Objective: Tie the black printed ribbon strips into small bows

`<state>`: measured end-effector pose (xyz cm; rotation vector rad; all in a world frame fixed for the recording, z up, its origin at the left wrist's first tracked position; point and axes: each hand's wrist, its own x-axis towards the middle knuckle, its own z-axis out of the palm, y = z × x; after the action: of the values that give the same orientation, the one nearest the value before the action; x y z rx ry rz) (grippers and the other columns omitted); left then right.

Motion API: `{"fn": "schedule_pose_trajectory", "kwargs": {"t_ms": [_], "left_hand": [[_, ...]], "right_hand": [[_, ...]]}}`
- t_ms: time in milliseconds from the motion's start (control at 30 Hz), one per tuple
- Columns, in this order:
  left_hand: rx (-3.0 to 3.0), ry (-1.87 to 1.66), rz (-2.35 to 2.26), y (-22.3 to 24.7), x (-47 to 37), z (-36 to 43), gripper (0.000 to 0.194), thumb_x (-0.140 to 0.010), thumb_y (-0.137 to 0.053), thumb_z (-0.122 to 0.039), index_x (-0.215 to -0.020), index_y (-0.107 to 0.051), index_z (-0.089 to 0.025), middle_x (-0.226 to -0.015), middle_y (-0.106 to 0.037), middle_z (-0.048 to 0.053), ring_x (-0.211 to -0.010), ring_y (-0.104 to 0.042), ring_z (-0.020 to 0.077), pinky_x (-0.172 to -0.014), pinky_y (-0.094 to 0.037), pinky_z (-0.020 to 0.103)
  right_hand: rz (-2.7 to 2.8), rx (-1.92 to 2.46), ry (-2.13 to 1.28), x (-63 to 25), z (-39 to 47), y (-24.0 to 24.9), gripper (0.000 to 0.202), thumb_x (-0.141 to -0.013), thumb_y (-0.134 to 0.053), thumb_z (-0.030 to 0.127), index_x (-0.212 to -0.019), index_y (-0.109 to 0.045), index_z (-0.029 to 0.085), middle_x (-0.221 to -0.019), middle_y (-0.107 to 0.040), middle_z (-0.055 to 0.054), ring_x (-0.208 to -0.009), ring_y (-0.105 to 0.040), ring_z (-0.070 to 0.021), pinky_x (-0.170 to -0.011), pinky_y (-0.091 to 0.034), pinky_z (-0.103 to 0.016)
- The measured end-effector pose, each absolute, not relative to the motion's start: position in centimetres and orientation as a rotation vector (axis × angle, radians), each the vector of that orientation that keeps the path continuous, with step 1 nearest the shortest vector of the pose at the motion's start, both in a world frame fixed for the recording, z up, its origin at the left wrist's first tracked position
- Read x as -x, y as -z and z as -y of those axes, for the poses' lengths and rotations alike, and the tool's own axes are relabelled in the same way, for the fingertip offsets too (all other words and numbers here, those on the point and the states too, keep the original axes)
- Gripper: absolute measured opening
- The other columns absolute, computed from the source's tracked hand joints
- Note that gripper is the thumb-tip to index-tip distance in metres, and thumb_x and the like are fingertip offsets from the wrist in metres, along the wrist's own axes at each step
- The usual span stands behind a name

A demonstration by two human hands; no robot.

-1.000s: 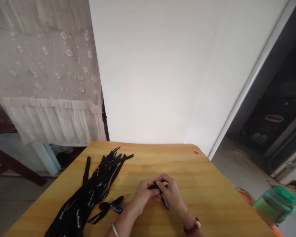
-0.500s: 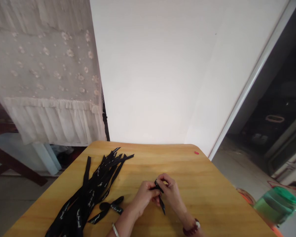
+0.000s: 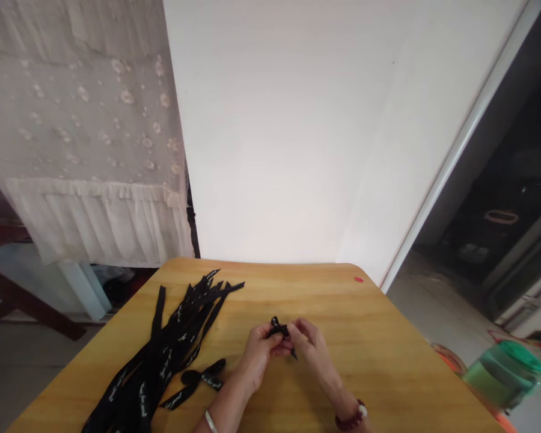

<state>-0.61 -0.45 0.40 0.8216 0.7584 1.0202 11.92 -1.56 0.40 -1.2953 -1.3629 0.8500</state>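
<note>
Above the middle of the wooden table, a black ribbon (image 3: 277,328) with pale lettering is looped between my two hands. My left hand (image 3: 260,352) pinches its left part, the thumb on top. From the right, my right hand (image 3: 309,343) pinches the ribbon with thumb and forefinger. A short ribbon end pokes out below the fingers; the middle of the loops is partly covered by my fingertips. Left of my left hand lies a tied black bow (image 3: 202,377) with white script. Beyond it spreads a pile of black ribbon strips (image 3: 162,361) printed with white writing.
The wooden table (image 3: 342,313) meets a white wall panel (image 3: 275,132) at its far edge. A small red item (image 3: 358,279) lies near the far right corner. Off the right side stands a green translucent container (image 3: 500,373). A lace curtain (image 3: 94,138) hangs at the left.
The ribbon in my hands has shifted slightly up and left, and a loop now stands up above my fingers. The long tail that hung below is mostly drawn up. The pile has not moved.
</note>
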Motion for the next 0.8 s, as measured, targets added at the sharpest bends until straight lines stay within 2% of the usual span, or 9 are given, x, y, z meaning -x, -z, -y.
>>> {"fn": "schedule_pose_trajectory", "kwargs": {"t_ms": [167,367,533,800], "left_hand": [[-0.834,-0.983,-0.756,-0.4,0.5,0.4,0.031,-0.057,-0.069,-0.025,-0.083,-0.063,-0.008,-0.066,-0.067,0.008,-0.059,-0.062,0.0165,-0.055,-0.048,0.025],[-0.818,-1.019,-0.826,-0.5,0.2,0.7,0.035,-0.066,-0.058,-0.042,-0.073,-0.059,-0.008,-0.059,-0.065,0.008,-0.048,-0.061,0.0172,-0.046,-0.048,0.026],[-0.79,-1.056,-0.855,-0.4,0.1,0.8,0.033,-0.068,-0.056,-0.043,-0.073,-0.056,-0.011,-0.059,-0.066,0.007,-0.047,-0.062,0.0181,-0.044,-0.048,0.026],[-0.652,-1.098,-0.867,-0.8,0.2,0.8,0.027,-0.068,-0.057,-0.039,-0.07,-0.051,-0.013,-0.056,-0.065,0.007,-0.047,-0.062,0.0189,-0.044,-0.047,0.026]], "right_hand": [[1.347,1.28,-0.884,-11.8,1.6,-0.2,0.015,-0.067,-0.055,0.03,-0.061,-0.052,0.017,-0.061,-0.055,-0.002,-0.063,-0.053,-0.017,-0.049,-0.041,-0.022],[1.368,1.228,-0.928,-11.7,1.7,-0.4,0.016,-0.068,-0.053,0.031,-0.059,-0.051,0.018,-0.057,-0.053,0.0,-0.057,-0.052,-0.0148,-0.047,-0.039,-0.021],[1.38,1.222,-0.918,-11.7,1.6,-0.2,0.021,-0.071,-0.05,0.036,-0.06,-0.05,0.018,-0.057,-0.052,0.0,-0.057,-0.051,-0.0148,-0.049,-0.039,-0.022],[1.387,1.225,-0.872,-11.7,1.4,0.5,0.021,-0.073,-0.048,0.033,-0.058,-0.042,0.02,-0.056,-0.046,0.003,-0.055,-0.048,-0.0129,-0.05,-0.038,-0.021]]}}
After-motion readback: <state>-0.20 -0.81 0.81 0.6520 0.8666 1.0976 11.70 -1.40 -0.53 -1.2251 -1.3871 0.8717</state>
